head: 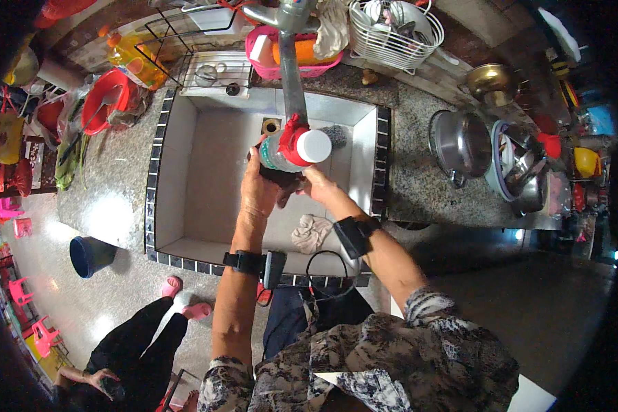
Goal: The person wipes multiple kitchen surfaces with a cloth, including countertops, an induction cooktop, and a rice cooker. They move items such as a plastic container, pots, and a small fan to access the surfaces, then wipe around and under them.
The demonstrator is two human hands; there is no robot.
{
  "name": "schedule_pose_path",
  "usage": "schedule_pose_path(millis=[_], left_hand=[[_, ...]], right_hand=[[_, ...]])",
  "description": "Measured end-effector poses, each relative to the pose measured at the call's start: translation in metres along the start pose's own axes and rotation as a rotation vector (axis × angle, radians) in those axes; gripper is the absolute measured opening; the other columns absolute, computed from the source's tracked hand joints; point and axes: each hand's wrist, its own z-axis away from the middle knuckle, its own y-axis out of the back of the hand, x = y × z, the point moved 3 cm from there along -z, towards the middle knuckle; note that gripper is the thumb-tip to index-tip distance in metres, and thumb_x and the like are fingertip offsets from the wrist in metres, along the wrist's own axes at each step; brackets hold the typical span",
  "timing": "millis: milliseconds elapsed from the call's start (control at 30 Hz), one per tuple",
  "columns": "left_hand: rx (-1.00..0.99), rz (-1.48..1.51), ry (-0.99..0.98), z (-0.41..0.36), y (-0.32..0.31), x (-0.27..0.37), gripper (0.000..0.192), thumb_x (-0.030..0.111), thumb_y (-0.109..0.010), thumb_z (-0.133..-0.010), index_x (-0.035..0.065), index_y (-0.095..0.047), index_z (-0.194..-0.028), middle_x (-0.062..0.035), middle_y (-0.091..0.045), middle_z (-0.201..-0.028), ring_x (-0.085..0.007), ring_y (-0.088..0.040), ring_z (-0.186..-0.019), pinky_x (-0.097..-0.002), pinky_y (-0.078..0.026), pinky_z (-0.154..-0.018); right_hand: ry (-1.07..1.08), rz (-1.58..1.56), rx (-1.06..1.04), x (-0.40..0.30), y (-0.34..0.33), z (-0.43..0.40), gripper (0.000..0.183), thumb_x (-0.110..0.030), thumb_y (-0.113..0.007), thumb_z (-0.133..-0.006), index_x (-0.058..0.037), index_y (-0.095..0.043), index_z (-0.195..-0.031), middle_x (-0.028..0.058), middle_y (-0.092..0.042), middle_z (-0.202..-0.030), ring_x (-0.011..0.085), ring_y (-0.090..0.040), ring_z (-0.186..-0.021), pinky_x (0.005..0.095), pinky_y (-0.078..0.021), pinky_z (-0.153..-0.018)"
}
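Observation:
Over a tiled sink [206, 170], my left hand [258, 188] and my right hand [319, 184] are close together, both gripping a dark brown item [283, 180]. The item looks soft, but most of it is hidden by my fingers and the bottle above. Just over it hangs a clear plastic bottle [275, 154] with a green label and a white cap [313, 146]. Red cloth [291, 139] ties the bottle to the end of the metal faucet spout [291, 77]. A pale crumpled cloth [311, 233] lies in the sink near me. A grey scrubber [335, 136] sits at the far right.
Behind the sink stand a pink basket [262, 67] and a white wire dish rack [396, 36]. On the right counter are a metal pot [458, 144] and a basin of utensils [502, 159]. Left are a red colander [103, 100] and another person in pink shoes [171, 286].

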Motion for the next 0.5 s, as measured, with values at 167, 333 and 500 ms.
schedule_pose_path(millis=[167,333,500], left_hand=[[0.037,0.002,-0.126,0.019,0.007,0.023,0.050,0.047,-0.039,-0.098,0.0060,-0.048,-0.125,-0.0113,-0.054,-0.124,-0.0245,-0.051,-0.116,-0.0420,-0.040,-0.099],[0.196,-0.143,-0.270,0.014,0.058,0.040,0.051,0.047,-0.042,-0.097,0.0053,-0.047,-0.124,-0.0124,-0.056,-0.119,-0.0246,-0.057,-0.106,-0.0417,-0.046,-0.093],[0.374,-0.051,0.077,0.012,0.083,0.003,0.055,0.052,-0.041,-0.095,0.0081,-0.044,-0.129,-0.0108,-0.053,-0.126,-0.0256,-0.055,-0.112,-0.0452,-0.046,-0.094]], right_hand=[[0.077,-0.008,-0.145,0.019,-0.033,-0.041,0.059,-0.059,-0.053,-0.086,-0.0133,-0.051,-0.122,0.0030,-0.060,-0.116,0.0190,-0.058,-0.105,0.0403,-0.0488,-0.082],[0.134,-0.122,0.000,-0.002,-0.068,-0.024,0.042,-0.045,-0.055,-0.090,-0.0144,-0.056,-0.120,0.0021,-0.058,-0.123,0.0167,-0.054,-0.110,0.0372,-0.0448,-0.090],[0.178,-0.095,-0.046,-0.025,-0.090,0.018,0.032,-0.025,-0.069,-0.086,-0.0134,-0.058,-0.114,-0.0005,-0.061,-0.113,0.0171,-0.054,-0.109,0.0381,-0.0421,-0.095]])
